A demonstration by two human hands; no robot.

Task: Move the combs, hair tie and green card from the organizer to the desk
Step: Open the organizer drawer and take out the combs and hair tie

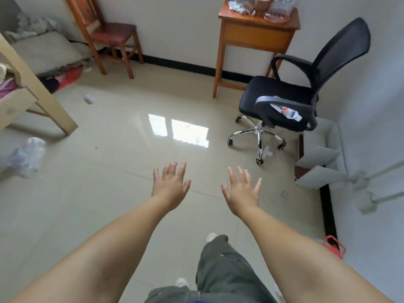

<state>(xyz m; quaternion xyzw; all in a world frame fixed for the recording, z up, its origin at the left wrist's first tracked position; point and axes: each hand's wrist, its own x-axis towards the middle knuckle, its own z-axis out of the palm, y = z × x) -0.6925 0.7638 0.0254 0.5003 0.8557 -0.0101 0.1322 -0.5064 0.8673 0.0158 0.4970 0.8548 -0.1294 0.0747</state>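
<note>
Nearest the camera, grey trousers [220,272] and white shoes [211,236] are seen above a glossy tiled floor [113,171]. Both bare arms are stretched forward over the floor. The left hand [171,189] is held flat with its fingers spread wide, and nothing is held in it; the right hand [241,192] is spread open the same way, just beside it and apart from it, and is likewise empty. A red object [334,246] lies by the right wall, and crumpled plastic [26,156] lies on the floor at the left. Farther off, a white divided organizer [321,156] stands against the right wall, near a black office chair [301,88]. No combs, hair tie or green card can be made out in it. Beyond, a small wooden desk [253,36] with clutter on top is set against the far wall, and a wooden chair [109,33] stands to its left.
</note>
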